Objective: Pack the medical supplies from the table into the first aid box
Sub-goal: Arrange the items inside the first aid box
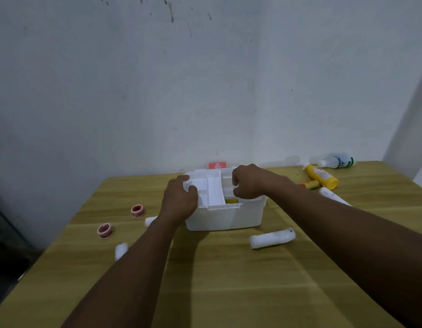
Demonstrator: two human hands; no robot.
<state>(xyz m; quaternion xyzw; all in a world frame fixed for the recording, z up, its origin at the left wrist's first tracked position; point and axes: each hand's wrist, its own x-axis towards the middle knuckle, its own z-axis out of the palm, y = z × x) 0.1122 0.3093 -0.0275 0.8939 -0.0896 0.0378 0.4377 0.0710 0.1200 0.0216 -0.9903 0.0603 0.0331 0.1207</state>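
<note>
A white first aid box (225,217) stands in the middle of the wooden table (228,280). A white divided inner tray (211,190) sits tilted in its top. My left hand (180,200) grips the tray's left edge and my right hand (249,183) grips its right side. Something yellow (231,200) shows inside the box under the tray. A red lid part (217,165) shows behind the box.
Two red tape rolls (137,210) (105,230) lie to the left. White bandage rolls lie at the left (121,250), by my left wrist (150,220), in front right (272,238) and at the right (330,195). A yellow bottle (322,176) and a clear bottle (337,161) lie far right.
</note>
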